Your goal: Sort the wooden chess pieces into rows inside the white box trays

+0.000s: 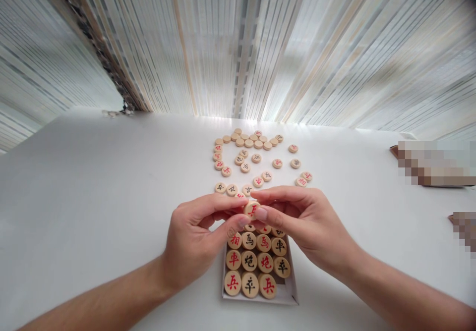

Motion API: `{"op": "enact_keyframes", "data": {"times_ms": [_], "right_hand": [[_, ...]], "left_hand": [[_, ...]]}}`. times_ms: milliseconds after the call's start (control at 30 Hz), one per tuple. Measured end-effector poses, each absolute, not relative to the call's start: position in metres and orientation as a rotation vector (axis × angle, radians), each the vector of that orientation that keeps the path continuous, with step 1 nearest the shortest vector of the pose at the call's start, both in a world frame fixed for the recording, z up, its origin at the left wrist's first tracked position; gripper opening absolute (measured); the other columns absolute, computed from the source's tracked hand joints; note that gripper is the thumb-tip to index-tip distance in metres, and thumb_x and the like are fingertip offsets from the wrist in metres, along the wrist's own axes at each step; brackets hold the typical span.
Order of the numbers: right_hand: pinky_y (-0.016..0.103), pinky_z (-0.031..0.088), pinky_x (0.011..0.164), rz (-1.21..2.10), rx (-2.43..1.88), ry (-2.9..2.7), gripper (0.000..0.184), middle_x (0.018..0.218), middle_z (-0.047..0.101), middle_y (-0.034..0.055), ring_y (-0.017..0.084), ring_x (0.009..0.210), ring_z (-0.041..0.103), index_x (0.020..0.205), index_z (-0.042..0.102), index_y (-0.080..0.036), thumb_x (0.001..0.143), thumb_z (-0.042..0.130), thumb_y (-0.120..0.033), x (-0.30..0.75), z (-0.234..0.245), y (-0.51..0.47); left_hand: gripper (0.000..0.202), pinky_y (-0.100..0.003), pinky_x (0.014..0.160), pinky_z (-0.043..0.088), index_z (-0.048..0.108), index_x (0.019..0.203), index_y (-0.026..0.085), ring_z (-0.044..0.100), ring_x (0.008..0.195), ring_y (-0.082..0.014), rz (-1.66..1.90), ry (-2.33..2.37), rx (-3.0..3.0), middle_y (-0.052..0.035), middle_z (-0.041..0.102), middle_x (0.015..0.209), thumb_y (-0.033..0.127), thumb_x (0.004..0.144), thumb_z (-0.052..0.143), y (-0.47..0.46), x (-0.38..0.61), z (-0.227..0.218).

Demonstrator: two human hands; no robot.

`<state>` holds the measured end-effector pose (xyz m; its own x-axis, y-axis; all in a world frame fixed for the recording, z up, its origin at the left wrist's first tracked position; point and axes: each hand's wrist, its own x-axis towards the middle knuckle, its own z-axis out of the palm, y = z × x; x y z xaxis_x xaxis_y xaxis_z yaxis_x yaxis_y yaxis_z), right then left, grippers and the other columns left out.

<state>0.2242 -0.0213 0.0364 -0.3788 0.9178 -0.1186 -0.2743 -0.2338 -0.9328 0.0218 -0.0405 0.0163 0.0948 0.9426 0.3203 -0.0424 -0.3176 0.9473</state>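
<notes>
Between my two hands, above a white box, is a round wooden Chinese chess piece (pixel 251 210) with a red character facing me. My left hand (pixel 208 227) pinches its left edge between thumb and index finger. From the right, the thumb and fingers of my right hand (pixel 297 217) hold the same piece. Below it, the shallow box (pixel 292 291) holds rows of chess pieces, their red or black characters face up. A gap shows in the box's near right corner, beside a red-marked piece (pixel 267 285). My hands hide the box's far end.
Past my hands, loose chess pieces (pixel 277 163) lie scattered on the white table (pixel 111 197), some face up, others blank side up in a cluster (pixel 249 143). Blurred brown objects (pixel 427 172) sit at the right. Vertical striped blinds (pixel 215 48) hang behind the table.
</notes>
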Motion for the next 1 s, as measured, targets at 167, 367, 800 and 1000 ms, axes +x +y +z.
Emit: {"op": "enact_keyframes", "data": {"times_ms": [167, 367, 800, 1000], "right_hand": [[0.025, 0.068, 0.069, 1.799, -0.902, -1.112, 0.029, 0.084, 0.085, 0.0044, 0.015, 0.071, 0.080, 0.110, 0.088, -0.026, 0.082, 0.096, -0.028, 0.2263, 0.0326, -0.0194], [0.029, 0.068, 0.074, 1.786, -0.935, -1.166, 0.032, 0.086, 0.085, 0.0062, 0.018, 0.076, 0.079, 0.117, 0.087, -0.026, 0.086, 0.093, -0.032, 0.2295, 0.0301, -0.0193], [0.037, 0.072, 0.081, 1.732, -0.944, -1.163, 0.043, 0.096, 0.087, 0.0080, 0.025, 0.086, 0.084, 0.114, 0.088, -0.027, 0.074, 0.101, -0.031, 0.2260, 0.0352, -0.0209], [0.037, 0.072, 0.084, 1.744, -0.917, -1.228, 0.033, 0.092, 0.086, 0.0077, 0.022, 0.082, 0.082, 0.114, 0.088, -0.026, 0.084, 0.094, -0.039, 0.2248, 0.0383, -0.0207]], "left_hand": [[0.032, -0.019, 0.077, 0.071, 0.088, 0.106, 0.023, 0.084, 0.081, -0.0150, 1.377, 0.920, 1.413, -0.0017, 0.088, 0.094, 0.002, 0.082, 0.087, -0.0403, 0.0223, 0.0181], [0.026, -0.022, 0.076, 0.072, 0.089, 0.103, 0.021, 0.086, 0.081, -0.0187, 1.343, 0.919, 1.274, -0.0050, 0.088, 0.091, 0.006, 0.082, 0.090, -0.0371, 0.0245, 0.0216], [0.018, -0.024, 0.068, 0.072, 0.089, 0.104, 0.019, 0.080, 0.074, -0.0167, 1.356, 0.897, 1.279, -0.0057, 0.085, 0.087, 0.011, 0.089, 0.084, -0.0358, 0.0249, 0.0215], [0.023, -0.019, 0.070, 0.070, 0.089, 0.105, 0.023, 0.081, 0.075, -0.0146, 1.358, 0.927, 1.367, -0.0045, 0.086, 0.090, 0.009, 0.087, 0.085, -0.0348, 0.0226, 0.0192]]}}
